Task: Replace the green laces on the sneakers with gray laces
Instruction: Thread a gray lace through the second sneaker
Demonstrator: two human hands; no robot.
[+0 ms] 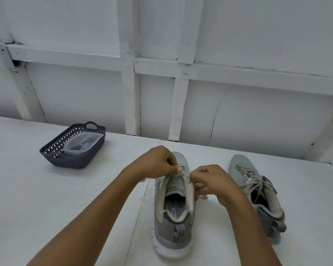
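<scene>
A pale lace [181, 170] is being pinched at the front eyelets of the gray sneaker [172, 208] by the left hand [158, 162] and right hand [212, 181].

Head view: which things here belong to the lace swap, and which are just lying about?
Part of the job:
near sneaker
far sneaker
lace
left hand
right hand

Possibly part of it, contents unclear:
basket
plastic bag
</scene>
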